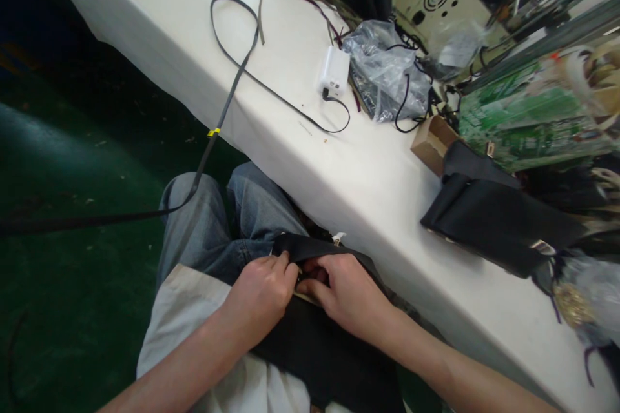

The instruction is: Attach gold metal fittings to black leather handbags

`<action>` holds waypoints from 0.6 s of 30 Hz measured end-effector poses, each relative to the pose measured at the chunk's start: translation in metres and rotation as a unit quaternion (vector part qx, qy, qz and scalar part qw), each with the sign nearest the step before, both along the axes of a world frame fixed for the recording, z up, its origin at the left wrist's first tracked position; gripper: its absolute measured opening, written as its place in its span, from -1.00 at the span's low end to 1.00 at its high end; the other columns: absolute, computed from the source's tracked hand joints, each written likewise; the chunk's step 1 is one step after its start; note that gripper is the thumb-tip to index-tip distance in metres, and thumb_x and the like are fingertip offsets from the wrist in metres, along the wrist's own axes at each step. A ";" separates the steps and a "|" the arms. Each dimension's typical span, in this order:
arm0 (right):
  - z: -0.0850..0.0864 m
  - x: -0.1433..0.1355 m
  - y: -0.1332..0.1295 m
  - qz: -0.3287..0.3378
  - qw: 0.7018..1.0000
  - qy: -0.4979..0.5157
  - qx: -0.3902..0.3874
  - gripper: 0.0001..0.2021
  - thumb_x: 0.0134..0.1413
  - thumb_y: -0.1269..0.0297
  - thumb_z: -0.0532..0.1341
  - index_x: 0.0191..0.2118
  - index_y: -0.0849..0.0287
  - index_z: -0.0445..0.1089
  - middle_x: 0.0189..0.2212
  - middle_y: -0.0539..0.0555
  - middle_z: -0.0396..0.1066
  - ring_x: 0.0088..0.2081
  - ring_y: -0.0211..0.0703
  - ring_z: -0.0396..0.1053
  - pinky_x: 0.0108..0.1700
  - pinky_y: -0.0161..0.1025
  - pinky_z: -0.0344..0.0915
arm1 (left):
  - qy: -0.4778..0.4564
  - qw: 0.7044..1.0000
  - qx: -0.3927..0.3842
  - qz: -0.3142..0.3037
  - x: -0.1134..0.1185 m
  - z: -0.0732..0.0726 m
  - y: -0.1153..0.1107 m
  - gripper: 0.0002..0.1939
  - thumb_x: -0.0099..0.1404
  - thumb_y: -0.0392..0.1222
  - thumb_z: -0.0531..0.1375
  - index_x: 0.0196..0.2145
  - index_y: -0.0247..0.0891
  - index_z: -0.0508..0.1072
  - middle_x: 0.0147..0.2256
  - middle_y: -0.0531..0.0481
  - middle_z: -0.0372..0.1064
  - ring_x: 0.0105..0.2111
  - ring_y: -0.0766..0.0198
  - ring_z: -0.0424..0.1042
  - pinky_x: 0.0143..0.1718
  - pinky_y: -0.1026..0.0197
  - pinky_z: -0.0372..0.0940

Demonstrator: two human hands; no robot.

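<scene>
A black bag-like piece (339, 342) lies across my lap, over a white cloth and blue jeans. My left hand (268, 284) is closed on the edge of its opening, knuckles up. Right beside it, my right hand (339, 284) has its thumb and fingers bent together at the same opening. Whatever small part sits between the right fingertips is hidden. A bit of metal with a white scrap (338, 239) shows on the piece's upper edge.
A white-covered table (300, 161) runs diagonally ahead. On it are a white power adapter (334, 70), a flat black cable (235, 87), clear plastic bags (387, 68), a small cardboard box (434, 142) and another black bag (498, 222). The cable hangs over the left edge.
</scene>
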State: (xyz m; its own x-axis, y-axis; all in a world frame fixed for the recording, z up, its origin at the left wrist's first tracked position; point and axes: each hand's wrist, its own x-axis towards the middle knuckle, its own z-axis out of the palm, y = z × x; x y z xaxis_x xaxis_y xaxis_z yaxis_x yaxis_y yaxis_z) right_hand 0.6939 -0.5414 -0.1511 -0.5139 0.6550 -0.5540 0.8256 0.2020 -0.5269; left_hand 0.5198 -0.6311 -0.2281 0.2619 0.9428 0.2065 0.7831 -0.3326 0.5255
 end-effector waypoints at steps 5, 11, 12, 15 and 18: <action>-0.009 0.006 -0.007 0.028 0.998 0.035 0.032 -0.95 0.27 0.43 0.36 -0.20 0.14 0.56 -0.34 0.04 0.60 -0.33 -0.10 0.50 -0.23 -0.20 0.24 | -0.012 0.999 -0.031 0.003 0.000 0.001 0.000 -0.77 0.30 -0.56 0.15 -0.24 -0.28 0.48 -0.18 -0.27 0.65 -0.29 -0.07 0.69 -0.20 -0.09 0.65; -0.022 0.024 -0.019 0.029 0.990 0.091 0.103 -0.91 0.37 0.42 0.32 -0.08 0.12 0.55 -0.21 0.09 0.64 -0.20 -0.03 0.55 -0.11 -0.17 0.33 | -0.012 0.997 -0.071 0.030 0.006 0.004 0.000 -0.75 0.30 -0.56 0.14 -0.23 -0.26 0.47 -0.25 -0.18 0.62 -0.32 -0.04 0.68 -0.25 -0.04 0.62; -0.023 0.026 -0.021 0.034 0.988 0.092 0.118 -0.91 0.39 0.41 0.32 -0.07 0.12 0.55 -0.20 0.09 0.63 -0.18 -0.02 0.55 -0.09 -0.16 0.33 | -0.013 0.997 -0.073 0.035 0.007 0.004 0.000 -0.75 0.29 -0.56 0.13 -0.24 -0.25 0.47 -0.27 -0.16 0.61 -0.34 -0.02 0.67 -0.27 -0.02 0.61; -0.026 0.031 -0.024 0.074 0.979 0.097 0.163 -0.93 0.45 0.36 0.27 -0.07 0.12 0.53 -0.22 0.11 0.59 -0.20 -0.01 0.52 -0.13 -0.14 0.33 | -0.027 0.996 -0.077 0.045 0.011 0.002 -0.001 -0.74 0.29 -0.57 0.13 -0.26 -0.24 0.44 -0.32 -0.11 0.59 -0.36 0.01 0.66 -0.29 0.02 0.58; -0.028 0.034 -0.022 0.133 0.963 0.129 0.194 -0.85 0.53 0.36 0.18 -0.08 0.13 0.52 -0.20 0.13 0.57 -0.19 -0.02 0.49 -0.11 -0.13 0.33 | -0.037 0.995 -0.077 0.050 0.013 -0.001 -0.003 -0.74 0.31 -0.57 0.12 -0.26 -0.24 0.44 -0.32 -0.10 0.58 -0.36 0.02 0.66 -0.29 0.03 0.58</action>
